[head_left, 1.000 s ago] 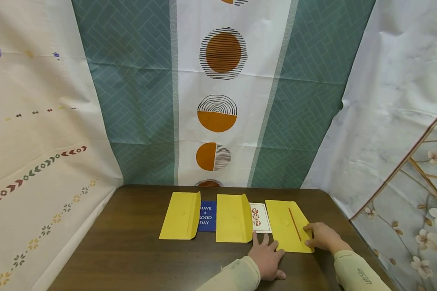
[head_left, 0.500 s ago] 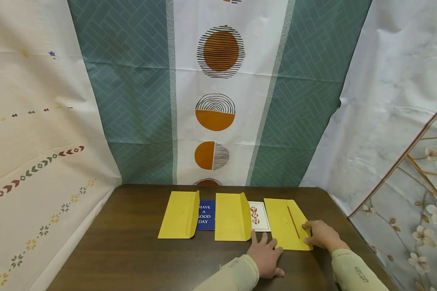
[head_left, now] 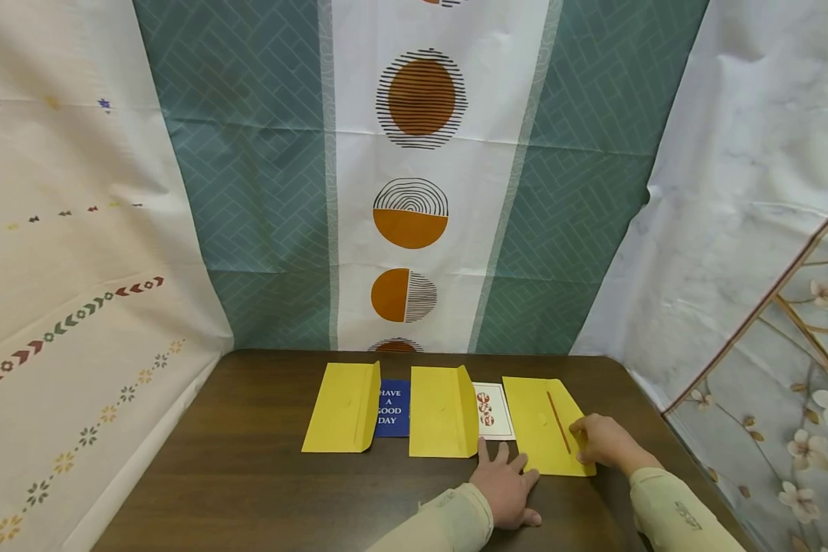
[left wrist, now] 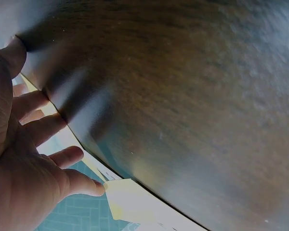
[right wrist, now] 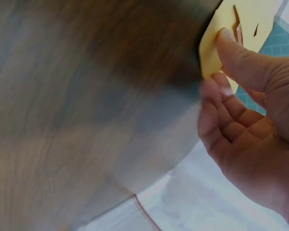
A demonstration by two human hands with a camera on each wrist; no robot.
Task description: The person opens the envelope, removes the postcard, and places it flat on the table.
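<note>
In the head view, my right hand (head_left: 610, 442) is at the right edge of the rightmost yellow envelope (head_left: 534, 429), pinching its edge between thumb and fingers. In the right wrist view the thumb lies on the envelope (right wrist: 212, 53), with curled fingers beside its edge. A slanting reddish-brown line (head_left: 558, 422) runs along that envelope. My left hand (head_left: 504, 487) rests on the table with its fingers spread, fingertips by the envelope's lower left corner and the white card (head_left: 494, 412). The card shows red print and sits between two envelopes.
A middle yellow envelope (head_left: 438, 414) and a left yellow envelope (head_left: 338, 410) lie with flaps raised to the right. Between them is a blue card (head_left: 392, 410) reading "HAVE A GOOD DAY". The dark wooden table (head_left: 262, 491) meets patterned cloths on three sides.
My right hand has shifted slightly up and left, its forefinger now further over the envelope's edge. The left hand stays in place.
</note>
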